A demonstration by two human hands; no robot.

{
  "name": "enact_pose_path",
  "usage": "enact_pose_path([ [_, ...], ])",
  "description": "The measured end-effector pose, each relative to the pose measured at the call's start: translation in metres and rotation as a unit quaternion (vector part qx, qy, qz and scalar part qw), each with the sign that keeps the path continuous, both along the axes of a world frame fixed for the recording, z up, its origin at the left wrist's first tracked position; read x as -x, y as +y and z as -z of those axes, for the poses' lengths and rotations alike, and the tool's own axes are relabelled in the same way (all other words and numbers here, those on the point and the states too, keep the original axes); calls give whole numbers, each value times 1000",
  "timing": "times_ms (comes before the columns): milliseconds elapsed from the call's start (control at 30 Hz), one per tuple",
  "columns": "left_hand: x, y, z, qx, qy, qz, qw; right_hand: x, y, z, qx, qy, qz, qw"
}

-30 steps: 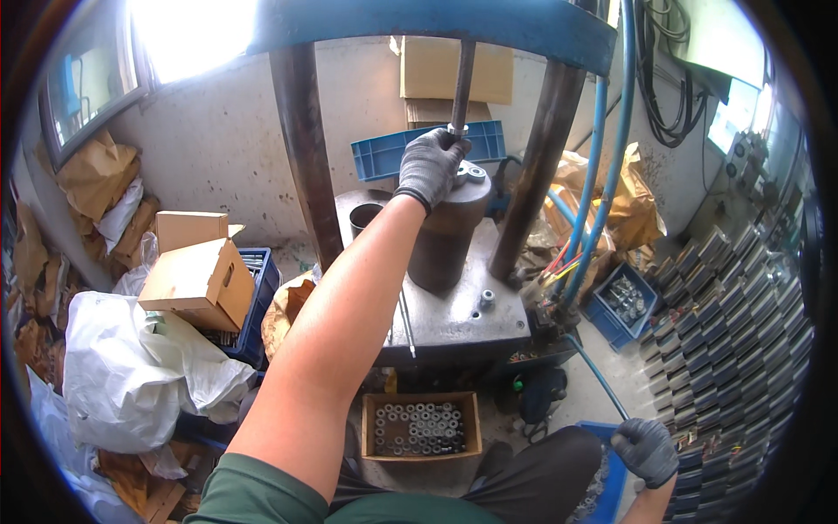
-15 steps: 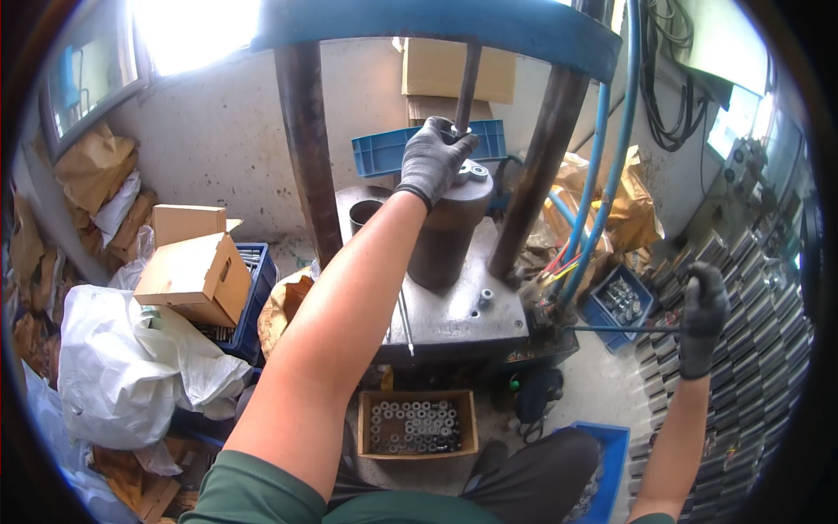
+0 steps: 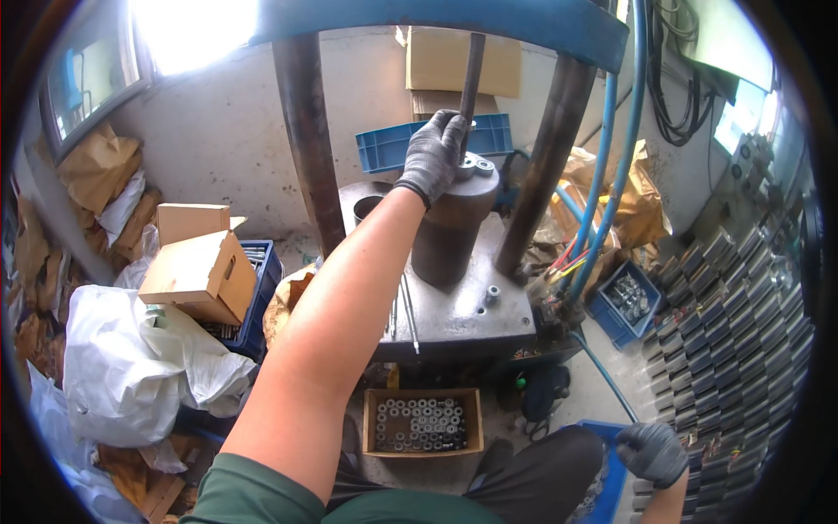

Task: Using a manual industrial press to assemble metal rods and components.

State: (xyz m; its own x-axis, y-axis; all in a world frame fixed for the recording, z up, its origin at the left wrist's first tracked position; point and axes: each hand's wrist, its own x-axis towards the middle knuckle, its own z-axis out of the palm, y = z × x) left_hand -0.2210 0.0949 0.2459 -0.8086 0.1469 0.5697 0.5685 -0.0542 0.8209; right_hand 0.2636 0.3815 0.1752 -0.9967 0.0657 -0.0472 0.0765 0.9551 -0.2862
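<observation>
Left hand: I have the grey knitted-gloved left hand [image 3: 434,159] up at the lower end of the dark steel vertical rod [image 3: 474,74], fingers bent together beside it. A pale metal rim [image 3: 472,127] shows past them; whether they pinch it or the rod, I can't tell.
Right hand: my grey-gloved right hand [image 3: 653,454] is low on the right, fingers curled round the end of the slim blue metal lever [image 3: 608,381], probably for the most leverage.
Rod: below the blue steel crossbeam [image 3: 436,21], between two dark round posts [image 3: 305,140], above the thick dark steel cylinder [image 3: 449,244]; I judge the left hand is there to steady or line up something.
Cylinder top: small grey metal rings [image 3: 484,165] sit on it just beside the left hand, likely for a short reach.
Base: the cylinder stands on the shiny steel plate [image 3: 436,325], where a lone grey metal collar [image 3: 493,293] sits to the right.
Brown open box: the shallow brown box [image 3: 423,452] below the plate holds many grey rings laid flat, presumably so I can count or grab them easily.
</observation>
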Motion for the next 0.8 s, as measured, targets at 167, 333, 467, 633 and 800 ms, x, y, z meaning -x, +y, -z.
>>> enact_pose_path([
  [167, 13, 4, 6, -13, -40, 53, 998, -5, -2, 10, -36, 1, -2, 999],
  [333, 13, -1, 4, 47, -53, 33, 997, 12, -4, -14, 2, 46, 35, 998],
  [467, 10, -1, 2, 40, -60, 37, 997, 14, -3, -18, 14, 56, 38, 998],
  [633, 9, 0, -1, 43, -69, 37, 996, 1, 14, -1, -52, -57, -52, 996],
  [800, 16, 0, 4, 43, -50, 25, 998, 7, 1, -8, 33, 13, 55, 998],
])
